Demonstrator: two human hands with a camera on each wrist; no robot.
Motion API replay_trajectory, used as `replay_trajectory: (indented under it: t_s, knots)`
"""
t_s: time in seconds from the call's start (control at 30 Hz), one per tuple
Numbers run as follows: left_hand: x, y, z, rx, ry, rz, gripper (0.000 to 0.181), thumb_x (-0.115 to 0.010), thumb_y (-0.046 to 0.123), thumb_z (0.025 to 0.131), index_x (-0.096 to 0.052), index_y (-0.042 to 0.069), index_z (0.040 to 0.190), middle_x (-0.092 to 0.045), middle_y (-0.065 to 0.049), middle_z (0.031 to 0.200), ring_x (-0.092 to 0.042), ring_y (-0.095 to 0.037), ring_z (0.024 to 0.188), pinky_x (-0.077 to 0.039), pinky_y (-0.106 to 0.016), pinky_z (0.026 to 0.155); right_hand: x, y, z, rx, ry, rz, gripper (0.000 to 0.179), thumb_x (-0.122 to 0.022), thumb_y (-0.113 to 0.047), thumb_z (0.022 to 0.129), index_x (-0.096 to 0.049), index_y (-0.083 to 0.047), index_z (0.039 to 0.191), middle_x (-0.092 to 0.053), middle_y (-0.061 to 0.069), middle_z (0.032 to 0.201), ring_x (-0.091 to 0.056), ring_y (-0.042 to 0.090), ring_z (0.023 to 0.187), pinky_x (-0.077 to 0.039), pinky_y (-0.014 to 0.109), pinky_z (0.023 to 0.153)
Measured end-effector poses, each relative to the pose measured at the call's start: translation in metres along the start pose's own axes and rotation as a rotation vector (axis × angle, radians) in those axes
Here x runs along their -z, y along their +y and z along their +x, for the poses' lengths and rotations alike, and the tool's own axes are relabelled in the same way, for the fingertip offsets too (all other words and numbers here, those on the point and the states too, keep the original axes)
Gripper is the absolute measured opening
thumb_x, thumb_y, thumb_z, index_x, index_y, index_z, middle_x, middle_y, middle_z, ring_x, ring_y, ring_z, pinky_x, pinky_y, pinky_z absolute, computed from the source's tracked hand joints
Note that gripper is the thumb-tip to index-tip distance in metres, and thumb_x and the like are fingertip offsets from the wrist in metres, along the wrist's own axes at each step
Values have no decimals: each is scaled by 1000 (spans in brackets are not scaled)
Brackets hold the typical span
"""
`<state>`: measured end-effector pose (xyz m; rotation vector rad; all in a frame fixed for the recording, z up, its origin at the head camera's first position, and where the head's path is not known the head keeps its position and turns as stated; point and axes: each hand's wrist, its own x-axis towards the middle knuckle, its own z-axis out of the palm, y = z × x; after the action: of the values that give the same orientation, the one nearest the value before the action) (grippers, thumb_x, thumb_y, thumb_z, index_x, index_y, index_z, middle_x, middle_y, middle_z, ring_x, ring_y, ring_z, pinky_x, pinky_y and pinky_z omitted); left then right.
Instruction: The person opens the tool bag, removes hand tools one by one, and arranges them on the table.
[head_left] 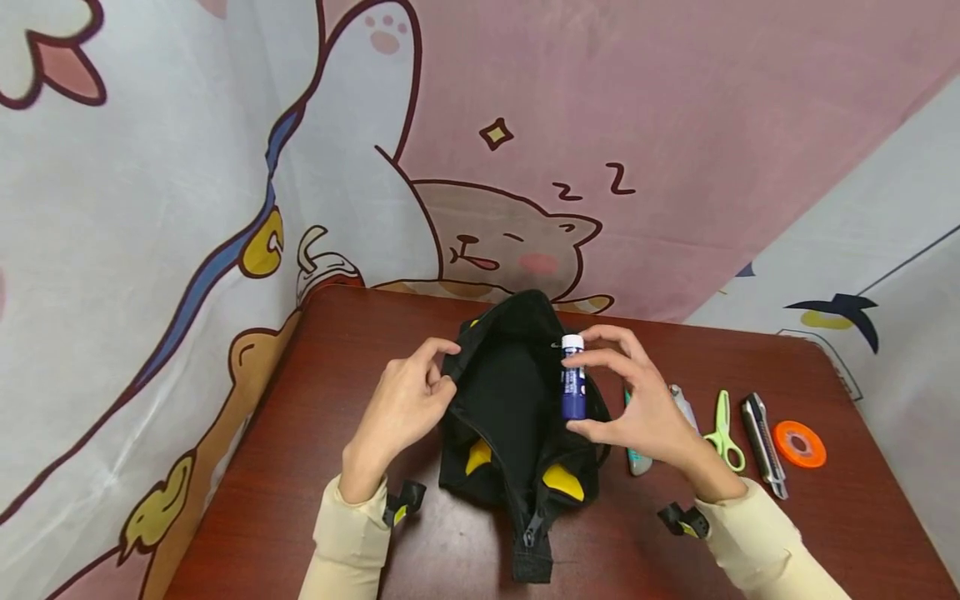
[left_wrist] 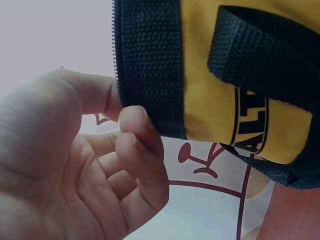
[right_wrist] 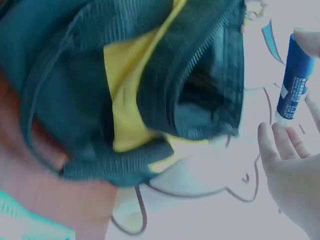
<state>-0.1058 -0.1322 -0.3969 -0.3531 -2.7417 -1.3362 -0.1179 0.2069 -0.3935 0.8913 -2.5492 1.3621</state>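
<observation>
A black and yellow zippered bag (head_left: 513, 383) stands on the table with its mouth unzipped and spread. At its left rim my left hand (head_left: 401, 408) pinches the edge beside the zipper teeth (left_wrist: 116, 55); the other fingers curl loosely. My right hand (head_left: 648, 408) holds a blue glue stick (head_left: 573, 392) with a white cap, thumb at one end and fingertips toward the other. In the head view the glue stick overlaps the right side of the bag's mouth. The right wrist view shows the glue stick (right_wrist: 296, 77) beside the bag's zippered rim (right_wrist: 210, 55).
To the right on the reddish-brown table (head_left: 300, 483) lie light green scissors (head_left: 722, 429), a utility knife (head_left: 763, 446) and an orange ring-shaped item (head_left: 799, 444). A teal and grey item (head_left: 638, 461) and a whitish item (head_left: 682, 407) are partly hidden by the right hand. Printed cloth (head_left: 675, 125) hangs behind.
</observation>
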Motion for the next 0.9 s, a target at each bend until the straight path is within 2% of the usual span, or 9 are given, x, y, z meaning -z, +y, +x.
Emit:
replay_trajectory:
  t_s: [0.1,0.17,0.3,0.33,0.37,0.6,0.9]
  knots:
    - [0,1,0,-1,2,1,42,-65,4,96,-71,12,137,-50,6,68,-43,-11,53,-40,-30,57,17,5,-12,-5,44,-39,76,-103,1,65,-77,-16,134,-49,9,156,-44,15,141,-39,22,110]
    - [0,1,0,0,2,2,42,-64,5,96,-71,12,137,-50,6,68,-43,-11,53,-40,-30,57,27,8,-20,-17,59,-39,76,-101,7,64,-76,-12,134,-48,10,156,-47,13,136,-43,17,102]
    - [0,1,0,6,-2,0,42,-65,5,97,-70,13,138,-50,5,68,-42,-12,53,-40,-30,56,45,16,-38,-73,89,-43,78,-98,14,65,-75,-6,136,-46,8,156,-50,12,129,-47,12,95]
    - [0,1,-1,8,-3,0,42,-65,5,97,-70,12,138,-50,5,68,-42,-12,52,-39,-30,56,49,18,-42,-87,96,-45,78,-98,16,65,-75,-5,136,-45,7,156,-49,12,130,-46,12,95]
    - [0,1,-1,10,-3,0,42,-65,5,97,-70,12,138,-50,5,68,-42,-12,52,-39,-30,56,52,21,-47,-100,108,-54,78,-97,16,65,-75,-4,137,-45,6,156,-48,12,131,-45,12,101]
    - [0,1,-2,10,-3,0,42,-65,5,97,-70,12,138,-51,5,69,-42,-12,53,-39,-30,57,73,45,-75,-143,159,-45,81,-92,26,63,-71,5,139,-44,10,155,-55,10,123,-46,12,103]
    - [0,0,0,5,-3,-2,42,-65,5,97,-70,12,138,-50,5,68,-42,-11,53,-39,-30,57,95,80,-113,-228,222,-55,81,-87,32,65,-65,11,141,-40,2,157,-50,7,133,-46,8,102]
